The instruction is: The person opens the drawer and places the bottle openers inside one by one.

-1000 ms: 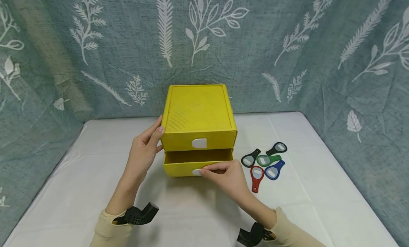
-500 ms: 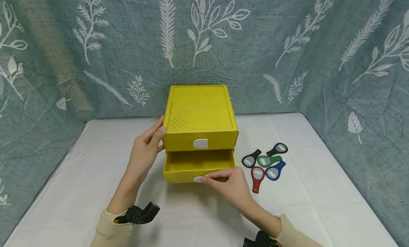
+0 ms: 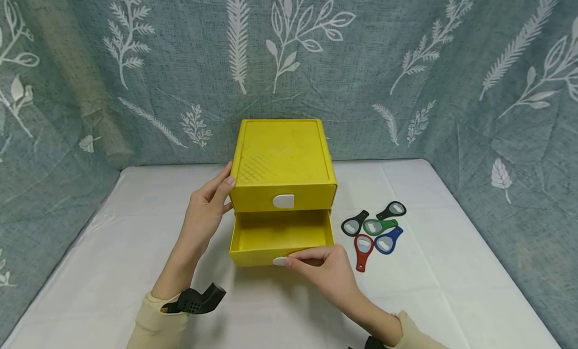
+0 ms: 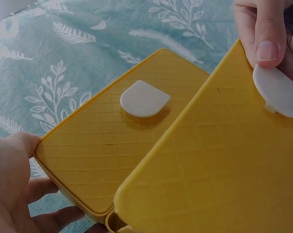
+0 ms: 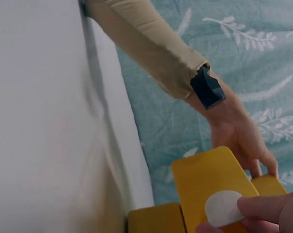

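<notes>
A yellow two-drawer box (image 3: 284,153) stands on the table in the head view. Its lower drawer (image 3: 282,233) is pulled part way out, and its bare inside shows; the upper one is closed. My right hand (image 3: 327,273) pinches the lower drawer's white handle (image 3: 279,261) between thumb and fingers. With fairly straight fingers, my left hand (image 3: 205,208) presses against the box's left side, thumb at the front corner. The left wrist view shows the upper white handle (image 4: 144,99) untouched. From the right wrist view, the pinched handle (image 5: 223,208) lies under my right thumb.
Right of the box lie several bottle openers: two black ones (image 3: 351,226) (image 3: 396,208), a green one (image 3: 373,227), a blue one (image 3: 385,244) and a red one (image 3: 363,253). A white cloth covers the table (image 3: 433,288). Leaf-patterned blue-green curtains (image 3: 180,78) enclose the back and sides.
My right hand has drawn the lower drawer further out toward me, so more of its inside shows. My left hand has stayed at the box's left side.
</notes>
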Demonstrator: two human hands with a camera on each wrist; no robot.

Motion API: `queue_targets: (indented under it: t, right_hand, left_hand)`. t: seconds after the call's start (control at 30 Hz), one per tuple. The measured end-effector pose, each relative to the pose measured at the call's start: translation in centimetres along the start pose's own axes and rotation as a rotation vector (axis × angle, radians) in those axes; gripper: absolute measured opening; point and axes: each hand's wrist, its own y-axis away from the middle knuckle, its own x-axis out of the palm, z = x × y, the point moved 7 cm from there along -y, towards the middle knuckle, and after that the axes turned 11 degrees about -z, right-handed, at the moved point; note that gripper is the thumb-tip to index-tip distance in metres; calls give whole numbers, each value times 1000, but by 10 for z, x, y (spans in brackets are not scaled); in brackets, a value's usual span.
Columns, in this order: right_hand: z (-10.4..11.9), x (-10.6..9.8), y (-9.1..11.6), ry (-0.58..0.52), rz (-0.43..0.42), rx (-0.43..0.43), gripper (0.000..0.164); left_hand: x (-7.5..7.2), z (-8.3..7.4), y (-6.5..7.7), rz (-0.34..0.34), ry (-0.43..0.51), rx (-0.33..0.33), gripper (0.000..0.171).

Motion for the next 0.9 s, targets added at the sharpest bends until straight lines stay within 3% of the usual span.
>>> queue_targets:
  t: [0.9]
  right_hand:
    - [-2,0,3,-53,16,-55,9]
  left_hand:
    - [0,-1,0,6,6,15,53]
